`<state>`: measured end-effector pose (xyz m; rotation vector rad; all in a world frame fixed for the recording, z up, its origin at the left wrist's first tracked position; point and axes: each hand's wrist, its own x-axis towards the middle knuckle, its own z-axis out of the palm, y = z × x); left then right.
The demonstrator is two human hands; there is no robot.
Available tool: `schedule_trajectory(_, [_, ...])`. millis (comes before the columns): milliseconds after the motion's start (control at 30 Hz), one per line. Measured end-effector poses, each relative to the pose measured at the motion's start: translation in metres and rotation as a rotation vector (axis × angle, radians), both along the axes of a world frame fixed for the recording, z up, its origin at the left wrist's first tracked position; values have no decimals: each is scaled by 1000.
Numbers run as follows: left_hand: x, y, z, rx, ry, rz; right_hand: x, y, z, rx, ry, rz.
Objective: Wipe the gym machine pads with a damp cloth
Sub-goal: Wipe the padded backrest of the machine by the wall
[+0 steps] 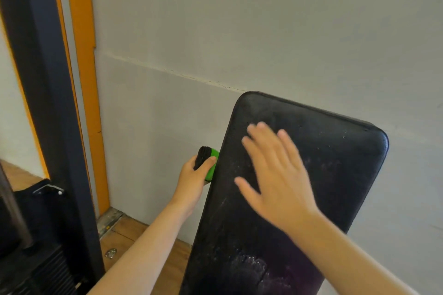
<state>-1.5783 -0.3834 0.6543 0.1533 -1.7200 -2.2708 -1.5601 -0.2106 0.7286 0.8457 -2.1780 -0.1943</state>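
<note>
A grey wall (239, 19) backs the scene. The black bench pad (335, 163), tilted, runs from 6 toward 2 o'clock, its surface flecked with pale droplets, so it is probably damp already. The right hand (275, 175) lies flat and blurred over the pad's upper half, fingers spread, holding nothing. At the pad's 9 o'clock edge the left hand (191, 182) clamps a green item (212, 167) with a black wad (202, 157) on top, perhaps the cloth, though I cannot tell. The step in hand looks like wetting or checking. Next, the wad must go to the pad for firm, overlapping strokes.
</note>
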Motion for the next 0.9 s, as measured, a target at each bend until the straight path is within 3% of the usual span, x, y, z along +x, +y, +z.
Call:
schedule_trajectory(233, [1, -3, -7, -71, 21, 1, 3, 17, -80, 114, -56, 143])
schedule_trajectory(500, [-8, -7, -19, -90, -20, 1, -25, 35, -89, 211, 98, 237])
schedule_trajectory(767, [16, -4, -78, -58, -241, -7, -29, 33, -93, 200, 179, 246])
schedule_trajectory(900, [13, -5, -56, -47, -171, 14, -29, 32, -94, 194, 166, 240])
